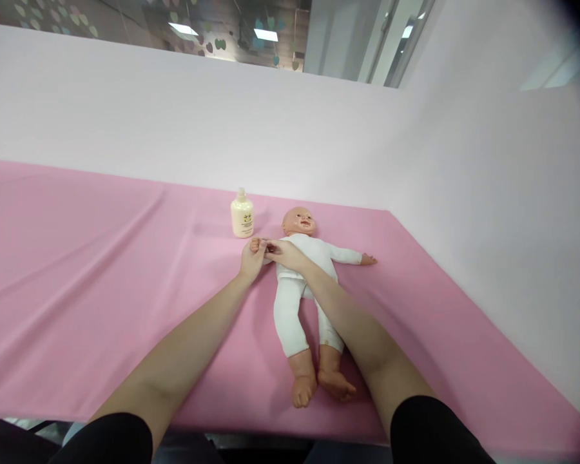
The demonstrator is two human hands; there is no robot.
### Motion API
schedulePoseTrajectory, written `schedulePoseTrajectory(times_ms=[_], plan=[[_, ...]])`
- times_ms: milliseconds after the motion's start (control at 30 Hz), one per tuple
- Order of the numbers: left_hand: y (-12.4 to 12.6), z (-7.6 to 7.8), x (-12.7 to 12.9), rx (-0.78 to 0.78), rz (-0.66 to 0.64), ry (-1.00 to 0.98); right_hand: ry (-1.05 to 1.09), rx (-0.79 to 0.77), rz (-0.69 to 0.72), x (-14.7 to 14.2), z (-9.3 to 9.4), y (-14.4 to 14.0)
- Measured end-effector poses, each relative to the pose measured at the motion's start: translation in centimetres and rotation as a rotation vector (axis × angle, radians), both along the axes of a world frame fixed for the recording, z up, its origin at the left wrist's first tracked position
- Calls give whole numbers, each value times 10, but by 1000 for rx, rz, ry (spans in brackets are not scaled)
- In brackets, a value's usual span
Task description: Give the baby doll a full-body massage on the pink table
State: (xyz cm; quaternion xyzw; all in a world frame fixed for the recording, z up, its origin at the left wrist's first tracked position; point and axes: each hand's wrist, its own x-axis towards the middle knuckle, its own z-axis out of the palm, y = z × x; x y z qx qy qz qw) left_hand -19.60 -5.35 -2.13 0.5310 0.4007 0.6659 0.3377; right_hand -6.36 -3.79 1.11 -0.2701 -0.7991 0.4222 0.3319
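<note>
A baby doll in white cloth lies on its back on the pink-covered table, its head toward the wall and feet toward me. My left hand is closed around the doll's arm at the left, near its small hand. From the other side, my right hand grips the same arm over the doll's chest, fingertips meeting my left hand. The doll's other arm stretches out to the right. Just behind my left hand stands a cream lotion bottle, upright.
Pink sheeting with some creases covers the table. A white wall borders the far side, and another white wall runs along the right. Above the far wall is a window with hanging heart shapes and lights behind it.
</note>
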Motion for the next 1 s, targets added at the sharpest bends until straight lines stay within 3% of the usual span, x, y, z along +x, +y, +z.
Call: schedulePoseTrajectory(times_ms=[100,333,500,700,1000], plan=[[0,0,-1,37,-11,-26,-17,8,-11,0,0,0],[-3,2,5,-38,10,-65,-60,63,-8,0,3,-3],[0,-4,6,34,4,-35,-77,84,-44,0,1,-1],[0,-5,6,122,98,35,-119,119,-92,0,-7,7],[-7,4,3,105,-1,-11,-64,73,-22,-1,2,0]])
